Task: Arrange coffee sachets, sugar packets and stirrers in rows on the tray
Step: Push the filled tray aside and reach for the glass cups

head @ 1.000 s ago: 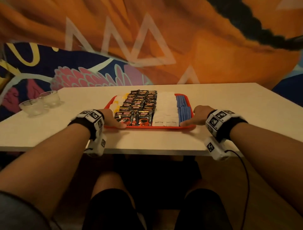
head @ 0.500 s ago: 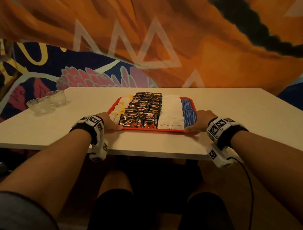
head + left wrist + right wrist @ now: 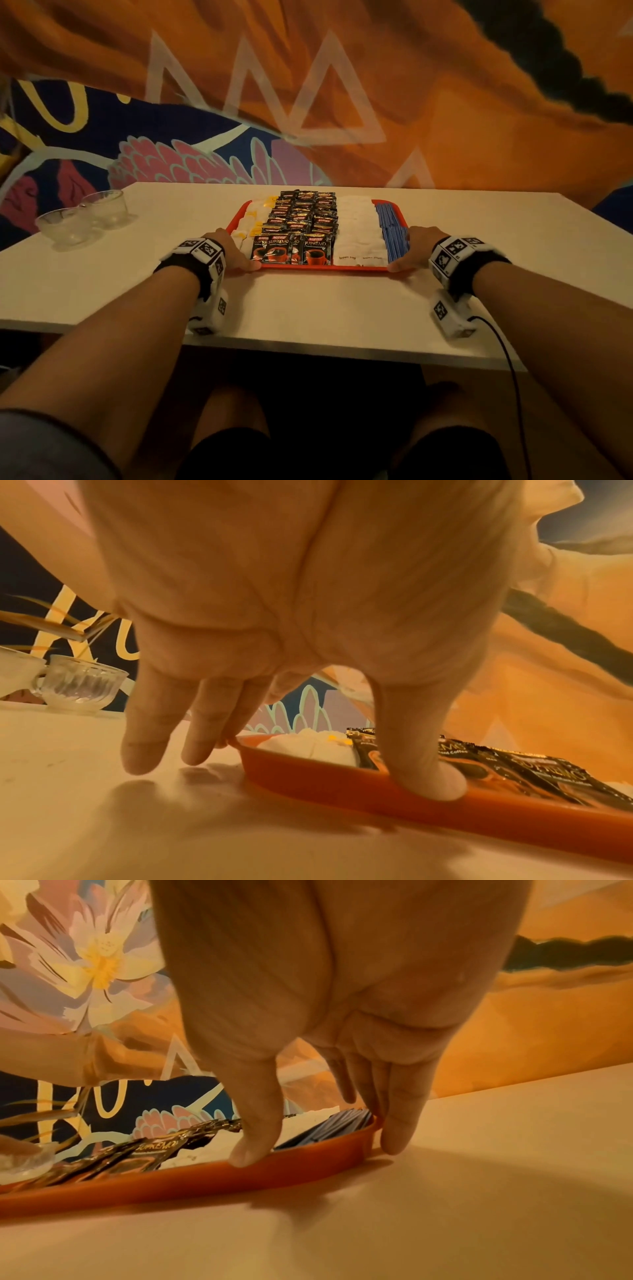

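A red tray (image 3: 325,268) sits mid-table, filled in rows from left to right: white and yellow packets (image 3: 255,219), black coffee sachets (image 3: 298,226), white sugar packets (image 3: 358,229), blue stirrers (image 3: 394,233). My left hand (image 3: 236,255) is at the tray's near-left corner. Its thumb (image 3: 421,772) presses on the near rim, and its straight fingers (image 3: 147,737) reach the table beside the tray's left side. My right hand (image 3: 409,250) mirrors this at the near-right corner, with its thumb (image 3: 257,1137) on the rim and its fingers (image 3: 400,1123) against the right side.
Two small glass cups (image 3: 68,226) (image 3: 106,207) stand at the table's far left. The white table (image 3: 325,308) has bare surface between the tray and its near edge, and to the right of the tray. A painted wall rises behind it.
Both hands and the tray have slid a little away from the table's near edge. The hands keep the same hold on the two near corners. The head view has shifted.
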`<state>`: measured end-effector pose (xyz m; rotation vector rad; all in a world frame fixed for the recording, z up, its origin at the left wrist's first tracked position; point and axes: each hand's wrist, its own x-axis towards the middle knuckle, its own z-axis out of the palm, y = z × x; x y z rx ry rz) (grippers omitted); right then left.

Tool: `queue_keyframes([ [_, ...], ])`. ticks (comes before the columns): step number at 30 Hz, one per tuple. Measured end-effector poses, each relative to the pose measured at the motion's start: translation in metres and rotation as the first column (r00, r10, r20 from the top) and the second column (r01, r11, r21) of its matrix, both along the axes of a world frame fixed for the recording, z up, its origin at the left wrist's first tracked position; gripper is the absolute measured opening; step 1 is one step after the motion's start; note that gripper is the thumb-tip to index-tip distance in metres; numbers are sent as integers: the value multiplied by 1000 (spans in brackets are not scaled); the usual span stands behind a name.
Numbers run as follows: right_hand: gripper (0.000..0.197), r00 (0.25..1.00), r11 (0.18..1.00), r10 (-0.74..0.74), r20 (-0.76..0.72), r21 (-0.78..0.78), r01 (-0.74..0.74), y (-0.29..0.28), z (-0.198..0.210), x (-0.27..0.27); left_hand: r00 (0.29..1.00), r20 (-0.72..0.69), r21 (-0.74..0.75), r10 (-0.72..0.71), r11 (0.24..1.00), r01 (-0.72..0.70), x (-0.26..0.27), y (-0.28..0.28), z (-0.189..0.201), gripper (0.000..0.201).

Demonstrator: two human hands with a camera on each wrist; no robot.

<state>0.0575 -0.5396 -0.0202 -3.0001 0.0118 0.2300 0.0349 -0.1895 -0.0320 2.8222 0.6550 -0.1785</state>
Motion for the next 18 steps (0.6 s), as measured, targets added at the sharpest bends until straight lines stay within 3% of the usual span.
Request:
queue_keyframes([
  [18,97,1000,999,24,10,-38,-23,23,-7,124,1000,22,4,5,1000,-5,115,25,-3,107],
])
